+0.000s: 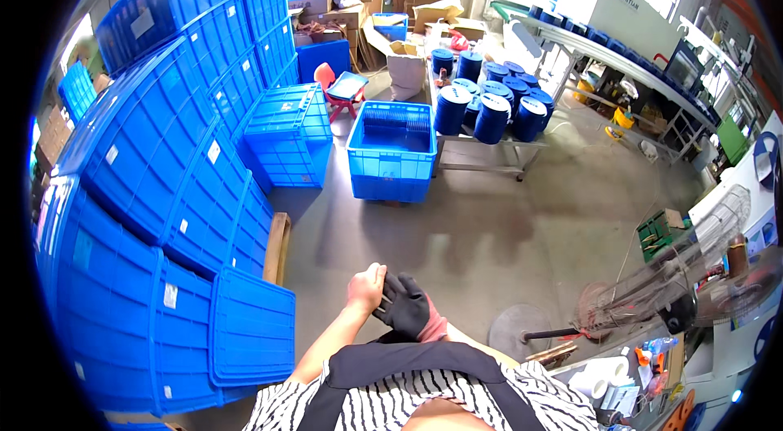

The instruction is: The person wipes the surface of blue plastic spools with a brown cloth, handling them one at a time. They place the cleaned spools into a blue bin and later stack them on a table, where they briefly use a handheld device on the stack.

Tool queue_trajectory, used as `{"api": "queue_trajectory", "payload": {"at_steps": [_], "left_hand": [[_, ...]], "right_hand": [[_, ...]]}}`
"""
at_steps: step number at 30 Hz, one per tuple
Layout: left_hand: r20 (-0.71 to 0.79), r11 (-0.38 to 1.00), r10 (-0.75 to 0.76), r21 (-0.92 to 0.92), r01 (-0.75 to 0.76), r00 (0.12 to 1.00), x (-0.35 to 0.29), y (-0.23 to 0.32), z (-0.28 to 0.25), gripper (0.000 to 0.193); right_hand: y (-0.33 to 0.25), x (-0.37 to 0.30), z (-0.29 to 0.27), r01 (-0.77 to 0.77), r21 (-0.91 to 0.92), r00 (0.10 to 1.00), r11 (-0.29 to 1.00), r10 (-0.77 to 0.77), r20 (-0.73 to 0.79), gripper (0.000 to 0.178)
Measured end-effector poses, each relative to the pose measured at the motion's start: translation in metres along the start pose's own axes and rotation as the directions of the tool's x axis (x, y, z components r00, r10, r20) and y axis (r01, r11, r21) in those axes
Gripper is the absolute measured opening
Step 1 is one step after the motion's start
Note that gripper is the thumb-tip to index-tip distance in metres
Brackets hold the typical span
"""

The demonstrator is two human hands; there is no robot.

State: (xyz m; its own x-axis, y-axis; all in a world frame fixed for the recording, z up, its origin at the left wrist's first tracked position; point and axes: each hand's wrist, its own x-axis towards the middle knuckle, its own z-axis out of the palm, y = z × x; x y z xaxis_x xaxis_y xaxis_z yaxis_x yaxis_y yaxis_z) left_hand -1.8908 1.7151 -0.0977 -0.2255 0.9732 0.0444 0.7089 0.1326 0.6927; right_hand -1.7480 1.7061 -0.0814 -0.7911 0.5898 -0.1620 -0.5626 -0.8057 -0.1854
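My left hand (366, 288) is bare and held in front of my body, its fingers closed beside the fingertips of the other hand. What it pinches, if anything, is too small to make out. On my right hand (408, 309) is a work glove, black over the palm and fingers with a pinkish-red cuff. Its fingers are stretched out and reach toward the left hand. Ahead on the floor stands an open blue crate (391, 176) with a row of stacked blue round pieces along its far side.
Tall stacks of blue crates (134, 145) fill the left, with a wooden pallet (277, 247) beneath. Blue spools (492, 117) crowd a metal table. A red chair (326, 76) stands behind the crate. To the right are a fan (677, 284) and a conveyor (603, 48).
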Motion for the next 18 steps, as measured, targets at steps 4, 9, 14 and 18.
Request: {"api": "queue_trajectory", "payload": {"at_steps": [4, 9, 14, 18], "left_hand": [[0.107, 0.995, -0.100, 0.020, 0.099, 0.989, 0.121, -0.022, 0.004, 0.036], [0.071, 0.978, -0.210, 0.016, 0.210, 0.975, 0.270, -0.098, 0.011, 0.036], [-0.053, 0.945, -0.324, 0.018, 0.325, 0.945, 0.432, -0.153, -0.055, 0.037], [-0.231, 0.934, -0.358, -0.074, 0.351, 0.905, 0.510, -0.220, -0.088, 0.040]], "right_hand": [[-0.064, 0.106, -0.029, -0.013, 0.094, 0.999, 0.996, 0.009, 0.048, 0.048], [-0.123, 0.272, -0.068, 0.083, -0.561, 0.997, 0.824, -0.065, 0.052, 0.043], [-0.192, 0.456, -0.021, 0.013, -0.474, 0.976, 0.880, 0.091, 0.196, 0.065], [-0.203, 0.573, -0.017, -0.178, -0.200, 0.944, 0.963, 0.225, 0.241, 0.074]]}}
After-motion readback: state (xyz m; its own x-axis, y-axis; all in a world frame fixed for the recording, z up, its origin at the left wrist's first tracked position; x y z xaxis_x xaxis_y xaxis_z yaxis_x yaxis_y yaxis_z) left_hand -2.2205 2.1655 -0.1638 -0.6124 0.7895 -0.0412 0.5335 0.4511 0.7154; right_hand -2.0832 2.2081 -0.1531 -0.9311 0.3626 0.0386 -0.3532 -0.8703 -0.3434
